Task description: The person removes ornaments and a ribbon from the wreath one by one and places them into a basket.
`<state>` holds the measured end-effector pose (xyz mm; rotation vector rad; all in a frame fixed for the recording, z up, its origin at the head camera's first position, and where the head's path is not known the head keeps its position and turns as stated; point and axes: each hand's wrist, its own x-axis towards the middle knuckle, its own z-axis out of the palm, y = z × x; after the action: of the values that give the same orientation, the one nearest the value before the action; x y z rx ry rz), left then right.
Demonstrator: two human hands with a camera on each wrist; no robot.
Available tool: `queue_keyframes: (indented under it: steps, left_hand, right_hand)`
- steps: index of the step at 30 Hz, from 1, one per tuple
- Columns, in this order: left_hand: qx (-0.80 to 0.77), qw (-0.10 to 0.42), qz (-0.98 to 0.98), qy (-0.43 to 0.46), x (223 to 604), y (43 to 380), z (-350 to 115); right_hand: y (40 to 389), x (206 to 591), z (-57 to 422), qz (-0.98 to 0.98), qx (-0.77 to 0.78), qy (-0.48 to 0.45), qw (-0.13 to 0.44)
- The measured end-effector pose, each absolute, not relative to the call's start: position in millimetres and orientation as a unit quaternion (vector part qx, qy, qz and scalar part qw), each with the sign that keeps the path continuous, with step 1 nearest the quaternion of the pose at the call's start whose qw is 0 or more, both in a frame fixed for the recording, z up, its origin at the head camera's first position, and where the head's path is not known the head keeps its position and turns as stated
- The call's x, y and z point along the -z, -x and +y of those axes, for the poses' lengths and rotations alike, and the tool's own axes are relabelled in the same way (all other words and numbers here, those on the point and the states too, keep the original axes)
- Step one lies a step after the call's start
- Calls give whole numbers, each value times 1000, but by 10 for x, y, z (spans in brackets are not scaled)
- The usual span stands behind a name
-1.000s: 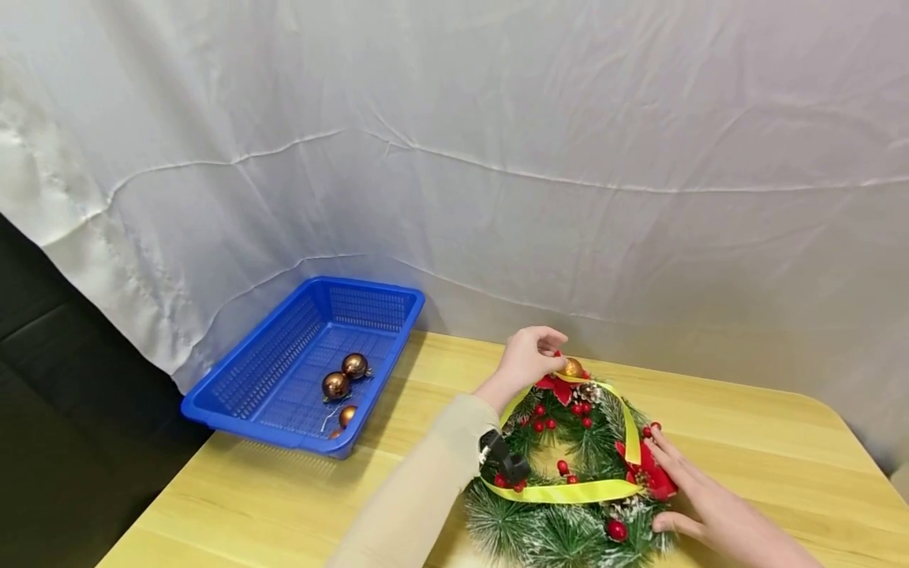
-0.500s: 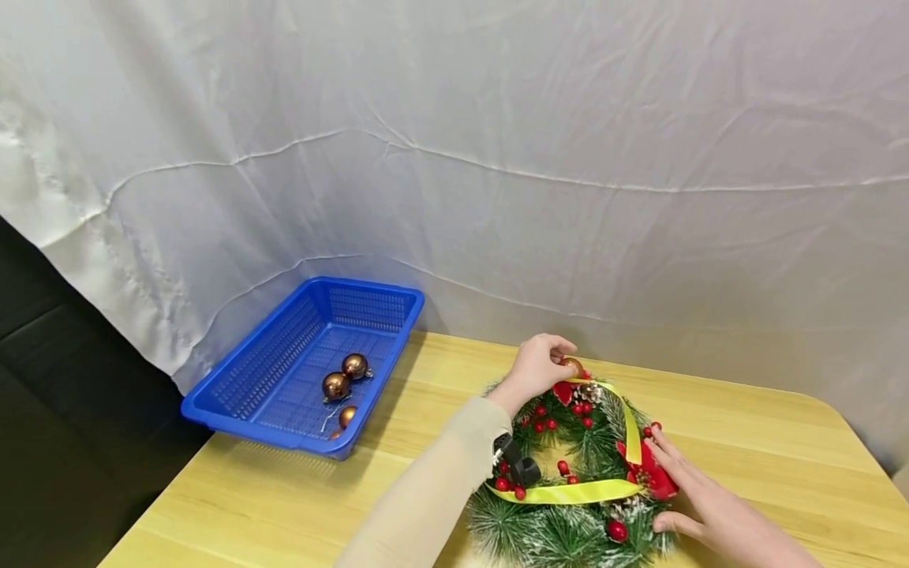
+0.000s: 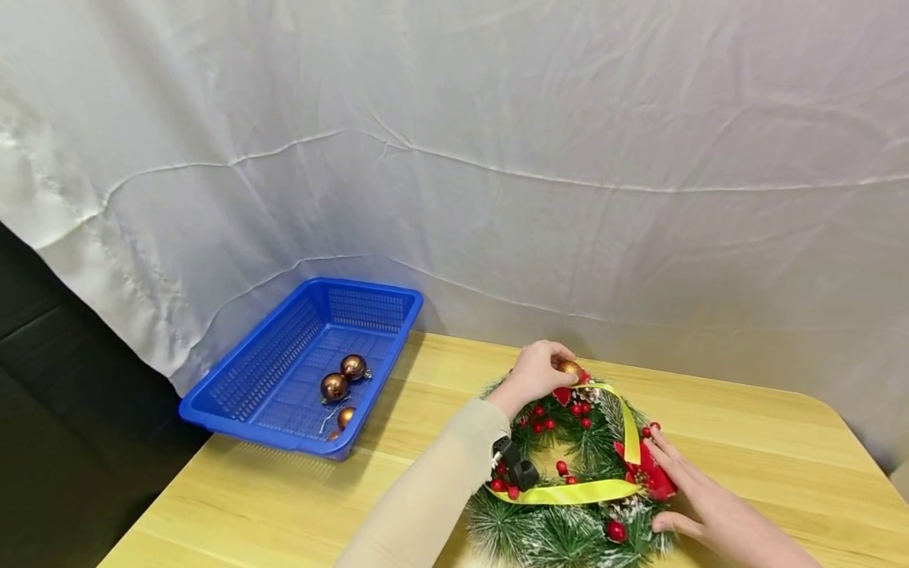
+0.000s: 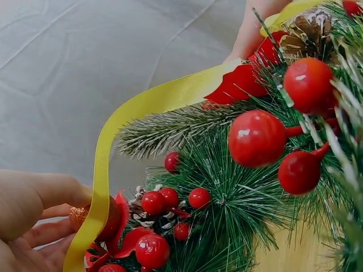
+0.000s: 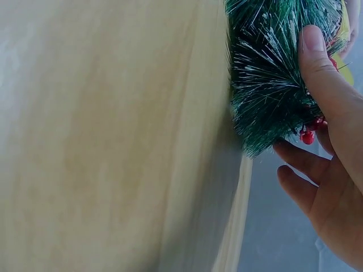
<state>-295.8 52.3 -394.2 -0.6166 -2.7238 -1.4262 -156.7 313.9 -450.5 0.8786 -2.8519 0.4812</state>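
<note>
My left hand pinches bauble at wreath's far edge; my right hand, fingers extended, presumably braces its side. Can't tell if bauble's attached.

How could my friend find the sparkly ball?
On the wooden table, look right of the blue basket for the green wreath. At its far end, in the person's left grip, is the ball: glittery and orange-gold, unlike the smooth, smaller red berries nearby.
</note>
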Motion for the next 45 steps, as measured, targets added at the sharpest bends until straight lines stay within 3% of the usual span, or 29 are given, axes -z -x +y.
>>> queue_keyframes:
  steps: [27, 39, 45]
  left_hand:
    - [564, 131, -800, 158, 3682, 2992, 379]
    - [609, 99, -772, 155, 3506, 2833, -64]
    - [621, 108, -764, 139, 3480, 2687, -316]
  right_hand:
    - [1566, 4502, 3144, -936, -151, -309, 77]
    - [1571, 4495, 3156, -941, -148, -298, 60]
    - [1565, 4505, 3161, -938, -153, -304, 66]
